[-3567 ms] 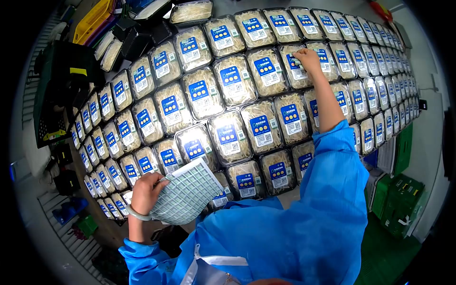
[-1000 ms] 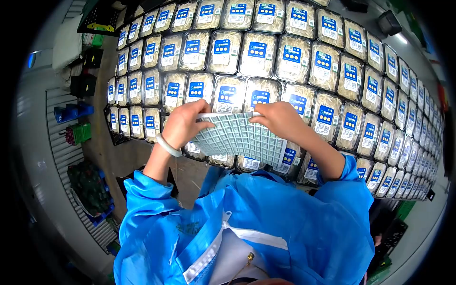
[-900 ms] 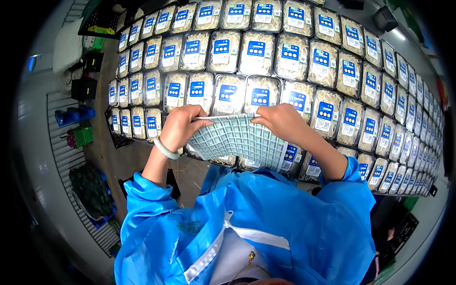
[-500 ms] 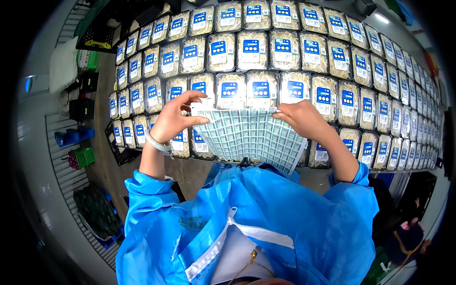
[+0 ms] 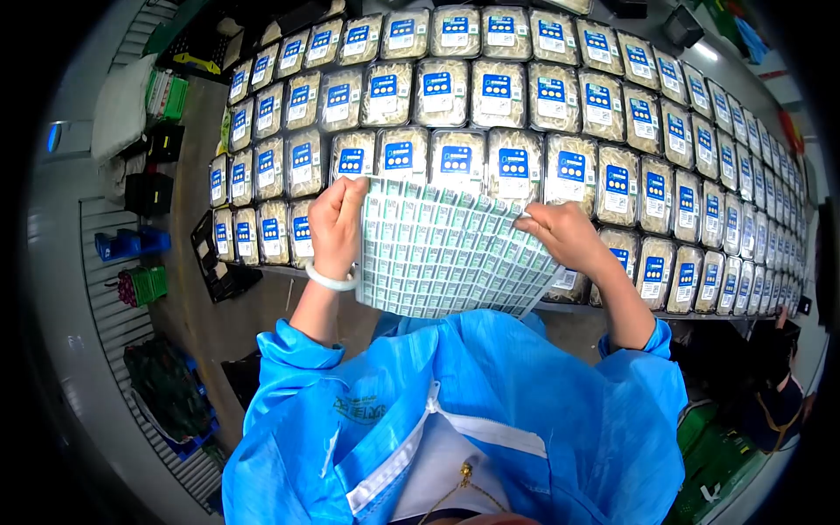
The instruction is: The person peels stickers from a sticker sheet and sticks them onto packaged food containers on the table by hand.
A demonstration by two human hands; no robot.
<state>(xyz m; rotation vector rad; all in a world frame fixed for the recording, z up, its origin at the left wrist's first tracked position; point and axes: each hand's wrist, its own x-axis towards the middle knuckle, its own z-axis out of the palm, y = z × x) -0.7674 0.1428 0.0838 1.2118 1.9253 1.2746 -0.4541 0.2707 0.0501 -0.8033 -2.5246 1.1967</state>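
A broad sheet of small green-and-white stickers [image 5: 442,249] hangs in front of my body, its lower edge close to the blue jacket. My left hand [image 5: 339,226] pinches its upper left corner; a pale bangle circles that wrist. At the upper right corner, my right hand [image 5: 564,232] grips the sheet between thumb and fingers. Behind the sheet stand rows of clear-topped food trays [image 5: 456,162] with blue-and-white labels, their contents pale and strand-like. The sheet covers part of the nearer trays. Small green stickers show on some trays in the back rows.
Green crates [image 5: 149,282] and a blue bin [image 5: 131,244] stand along the left wall. A black crate [image 5: 229,278] sits by the left end of the tray rows. Another person [image 5: 777,411] is partly visible at the lower right, near a green container [image 5: 722,455].
My left hand has closed on the sheet's corner; its fingers were more spread before. The sheet is now spread flatter and faces me more fully. The view has shifted slightly.
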